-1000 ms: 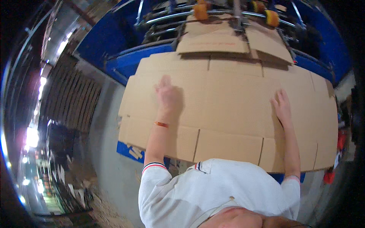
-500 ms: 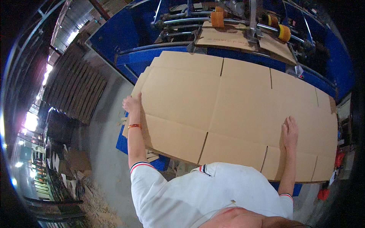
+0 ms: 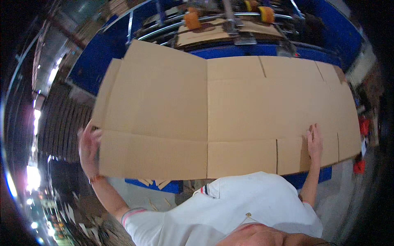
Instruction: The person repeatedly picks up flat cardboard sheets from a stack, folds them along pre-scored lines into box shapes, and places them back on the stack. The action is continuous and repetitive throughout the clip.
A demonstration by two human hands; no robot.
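A wide tan cardboard sheet (image 3: 242,106), creased and slotted along its long edges, spans the view in front of me. Its left panel (image 3: 158,102) is raised and angled along a crease. My left hand (image 3: 89,147), smeared by motion, holds that panel's outer left edge, its fingertips partly behind the board. On the right part of the sheet my right hand (image 3: 315,141) lies flat, fingers stretched out and pressing on the surface. Another cardboard edge (image 3: 104,96) shows just behind the raised panel.
Beyond the sheet stands a blue machine (image 3: 340,45) with metal rods and orange rollers (image 3: 192,19); cardboard (image 3: 205,37) lies under them. A blue surface with cardboard strips (image 3: 160,184) shows below the sheet. Stacked cardboard (image 3: 61,117) is at the left, red items (image 3: 359,166) at the right.
My left hand has moved outward to the left, lifting the sheet's left panel, which now bends up at the crease. My right hand stays flat on the sheet. The view has shifted.
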